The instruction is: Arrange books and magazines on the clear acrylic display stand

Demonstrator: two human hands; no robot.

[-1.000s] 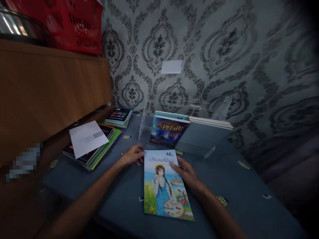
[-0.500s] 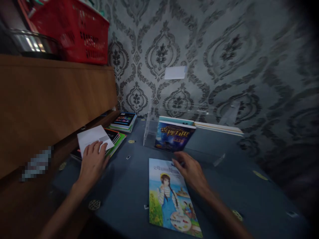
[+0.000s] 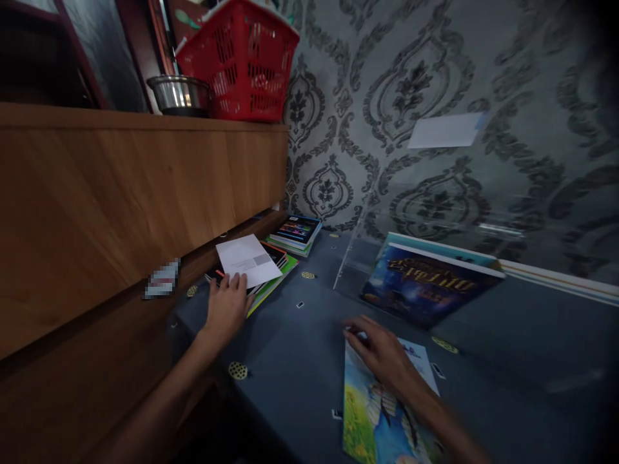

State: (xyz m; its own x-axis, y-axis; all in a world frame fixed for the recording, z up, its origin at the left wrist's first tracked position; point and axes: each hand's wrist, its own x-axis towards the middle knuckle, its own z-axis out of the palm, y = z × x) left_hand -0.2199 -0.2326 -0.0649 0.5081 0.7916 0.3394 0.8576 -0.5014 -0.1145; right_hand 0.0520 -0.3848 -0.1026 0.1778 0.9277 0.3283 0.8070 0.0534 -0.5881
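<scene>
Bench: a blue-grey patterned cloth with yellow dotted shapes.
Room: damask wallpaper behind; a wooden cabinet at left carries a red basket and a metal bowl.
Clear rack: holds a blue book leaning back; a blank white card shows above.
Writing: gold Chinese characters on the blue book; small print beside a grey box on the white book.
Left hand: fingers slightly apart, laid at the near edge of the white book, which tops the near stack.
Right hand: half-curled over the upper part of the booklet, which lies flat before the rack; blurred fingertips, so whether it pinches anything I cannot tell.
Since half a second ago: the view has swung left; the left hand has slid from the white book's face toward its near edge, the right across the booklet.
</scene>
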